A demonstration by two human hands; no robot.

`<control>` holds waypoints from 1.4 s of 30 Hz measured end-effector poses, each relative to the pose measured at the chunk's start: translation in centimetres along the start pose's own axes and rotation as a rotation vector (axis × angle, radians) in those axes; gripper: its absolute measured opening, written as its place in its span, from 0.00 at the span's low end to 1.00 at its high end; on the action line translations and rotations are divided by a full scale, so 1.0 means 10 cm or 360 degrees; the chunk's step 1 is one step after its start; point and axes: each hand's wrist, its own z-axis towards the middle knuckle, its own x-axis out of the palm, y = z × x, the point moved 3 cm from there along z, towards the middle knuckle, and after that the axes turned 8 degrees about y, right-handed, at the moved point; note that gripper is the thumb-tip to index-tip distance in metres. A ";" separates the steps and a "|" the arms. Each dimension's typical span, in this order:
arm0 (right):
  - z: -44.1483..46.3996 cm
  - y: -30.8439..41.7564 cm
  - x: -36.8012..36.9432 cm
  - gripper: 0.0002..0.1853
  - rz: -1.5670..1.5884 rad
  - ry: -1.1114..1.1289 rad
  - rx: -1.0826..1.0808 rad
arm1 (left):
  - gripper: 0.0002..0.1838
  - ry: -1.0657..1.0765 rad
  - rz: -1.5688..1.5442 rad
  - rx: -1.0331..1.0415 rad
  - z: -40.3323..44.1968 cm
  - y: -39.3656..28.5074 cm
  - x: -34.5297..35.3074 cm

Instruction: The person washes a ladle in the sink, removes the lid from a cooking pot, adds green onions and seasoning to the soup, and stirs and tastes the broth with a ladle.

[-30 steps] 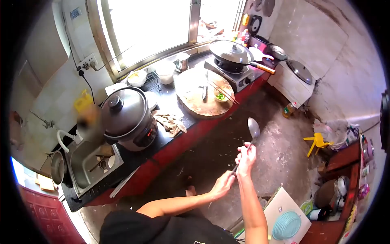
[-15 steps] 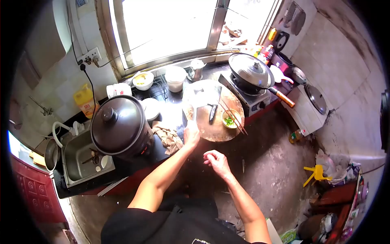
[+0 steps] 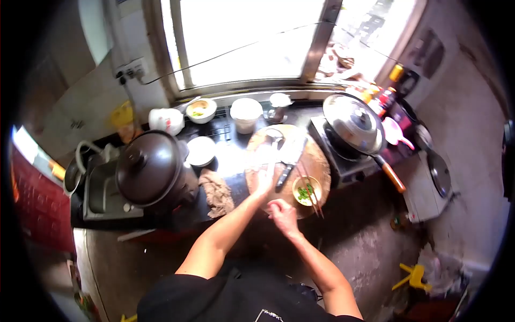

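My left hand (image 3: 264,181) is over the left part of the round wooden board (image 3: 316,155), its fingers closed on the handle of a metal ladle (image 3: 274,135) whose bowl is at the board's far side. My right hand (image 3: 283,216) hangs at the board's near edge, fingers curled; nothing shows in them. Beside the ladle lies a cleaver with a black handle (image 3: 285,175). A small bowl of chopped greens (image 3: 306,191) sits at the board's near right, with chopsticks (image 3: 313,197) across it. Glare and blur hide part of the ladle's handle.
A dark lidded pot (image 3: 147,169) stands left, beside a brown cloth (image 3: 215,194) and a white bowl (image 3: 201,151). A lidded pan (image 3: 353,124) sits on the stove at right, its wooden handle (image 3: 392,177) jutting forward. The sink (image 3: 102,188) is far left.
The view has shifted toward the counter. The ladle, first held over the floor by both hands, is now over the board in my left hand. My right hand let go and moved near the board's edge.
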 end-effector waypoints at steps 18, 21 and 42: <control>0.72 0.55 0.51 0.15 -0.0681 0.0629 -0.0350 | 0.11 -0.0979 0.1814 0.0172 -1.34 -2.47 -3.33; 0.70 0.47 0.64 0.14 -0.0695 0.0706 -0.0298 | 0.22 -0.0782 0.2013 -0.0330 -1.32 -2.32 -3.87; 0.75 0.49 0.77 0.13 -0.0440 0.0805 -0.0287 | 0.35 -0.0400 0.1588 -0.0495 -1.07 -2.07 -4.32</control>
